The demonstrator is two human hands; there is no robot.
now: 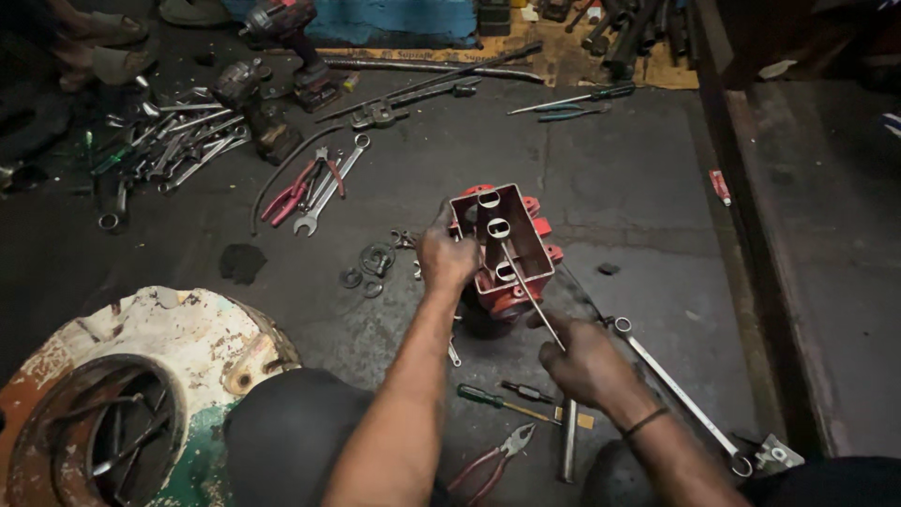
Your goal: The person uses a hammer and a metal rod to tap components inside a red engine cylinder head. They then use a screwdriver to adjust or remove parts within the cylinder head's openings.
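A red rectangular metal housing [511,282] with three round bores stands tilted on the dark floor in front of me. My left hand [443,258] grips its left side. My right hand [587,361] holds a thin metal rod [524,280] whose far end reaches into the housing, near the middle bore. A dark band circles my right wrist.
Near my knees lie a green-handled screwdriver [493,399], red pliers [488,465] and a long ring spanner [676,390]. A worn white and green round casing [188,338] sits at lower left. Several wrenches [178,150], a cordless drill [296,52] and washers [371,268] lie farther off.
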